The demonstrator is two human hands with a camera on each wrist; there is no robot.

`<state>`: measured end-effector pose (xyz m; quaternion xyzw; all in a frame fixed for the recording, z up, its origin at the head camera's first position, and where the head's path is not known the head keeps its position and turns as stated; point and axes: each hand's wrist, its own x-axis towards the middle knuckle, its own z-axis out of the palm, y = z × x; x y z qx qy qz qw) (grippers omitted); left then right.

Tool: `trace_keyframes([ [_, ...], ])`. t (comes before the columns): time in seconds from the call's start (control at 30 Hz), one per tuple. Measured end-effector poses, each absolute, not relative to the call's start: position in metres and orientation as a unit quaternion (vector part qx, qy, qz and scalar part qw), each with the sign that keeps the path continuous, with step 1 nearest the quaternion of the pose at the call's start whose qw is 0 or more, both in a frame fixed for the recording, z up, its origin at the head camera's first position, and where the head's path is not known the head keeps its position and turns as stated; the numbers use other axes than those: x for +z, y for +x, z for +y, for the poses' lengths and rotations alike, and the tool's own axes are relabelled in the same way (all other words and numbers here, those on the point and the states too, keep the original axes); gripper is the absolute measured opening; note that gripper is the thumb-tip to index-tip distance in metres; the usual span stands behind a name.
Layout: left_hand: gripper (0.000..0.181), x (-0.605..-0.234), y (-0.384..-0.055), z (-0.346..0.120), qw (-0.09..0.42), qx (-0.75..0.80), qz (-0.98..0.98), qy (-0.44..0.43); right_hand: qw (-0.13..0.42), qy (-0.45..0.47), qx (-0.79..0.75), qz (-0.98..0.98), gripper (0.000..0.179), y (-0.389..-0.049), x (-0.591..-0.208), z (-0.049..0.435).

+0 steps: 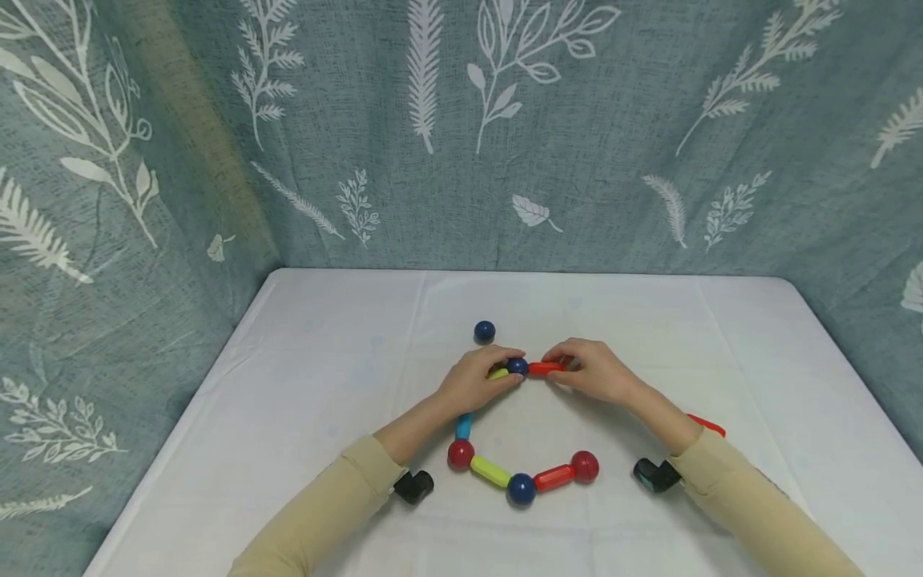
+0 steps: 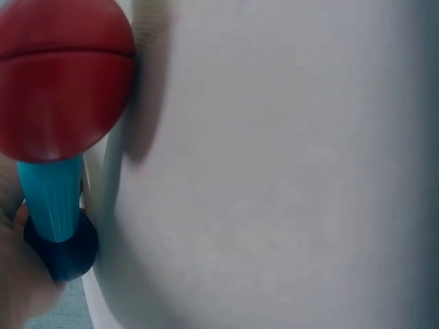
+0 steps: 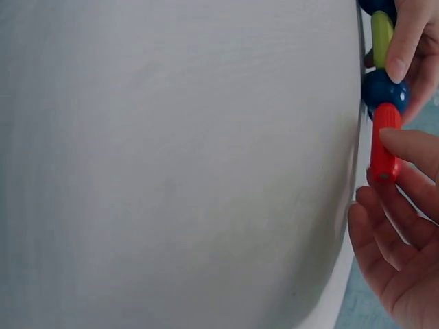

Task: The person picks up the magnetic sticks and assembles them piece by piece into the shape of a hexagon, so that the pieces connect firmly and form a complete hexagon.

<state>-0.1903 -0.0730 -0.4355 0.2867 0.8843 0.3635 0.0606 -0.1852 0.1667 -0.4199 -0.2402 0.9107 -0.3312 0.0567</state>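
Right of centre in the head view, my right hand (image 1: pixel 594 373) pinches a red rod (image 1: pixel 542 369) between thumb and fingers. The rod's left end meets a dark blue ball (image 1: pixel 517 366), which my left hand (image 1: pixel 479 377) grips by its fingertips. A lime rod (image 3: pixel 383 38) runs from that ball under the left hand. Another dark blue ball (image 2: pixel 65 257), hidden by the hand from the head, joins a light blue rod (image 1: pixel 463 426). The chain continues through a red ball (image 1: pixel 461 454), lime rod (image 1: pixel 490 471), blue ball (image 1: pixel 521 489) and red rod (image 1: pixel 554 478) to a red ball (image 1: pixel 585 466).
A separate dark blue ball (image 1: pixel 485 332) sits on the white table (image 1: pixel 346 344) just beyond the left hand. By the right sleeve a red piece (image 1: pixel 707 423) shows partly. Black devices (image 1: pixel 414 486) hang at both wrists. Patterned curtain (image 1: pixel 447 208) stands behind the table.
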Motion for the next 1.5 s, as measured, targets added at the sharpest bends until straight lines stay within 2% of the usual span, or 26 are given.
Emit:
trace_keyframes([
  [0.4,0.034,-0.427,-0.187,-0.078,0.019,0.277,0.923,0.267,0.044,-0.263,-0.348,0.899,0.021,-0.186,-0.421,0.157],
  [0.63,0.033,-0.426,-0.189,-0.082,0.036,0.271,0.918,0.286,0.052,-0.285,-0.347,0.892,0.021,-0.191,-0.421,0.147],
  [0.83,0.029,-0.429,-0.188,-0.083,0.025,0.272,0.92,0.282,0.07,-0.272,-0.362,0.889,0.018,-0.205,-0.417,0.141],
  [1.07,0.027,-0.43,-0.187,-0.083,0.01,0.265,0.919,0.291,0.049,-0.272,-0.37,0.887,0.025,-0.233,-0.41,0.12],
  [1.3,0.026,-0.432,-0.185,-0.082,-0.006,0.274,0.911,0.309,0.072,-0.298,-0.353,0.884,0.04,-0.252,-0.41,0.095],
  [1.5,0.026,-0.433,-0.185,-0.082,-0.007,0.275,0.91,0.31,0.087,-0.3,-0.334,0.889,0.038,-0.254,-0.41,0.084],
])
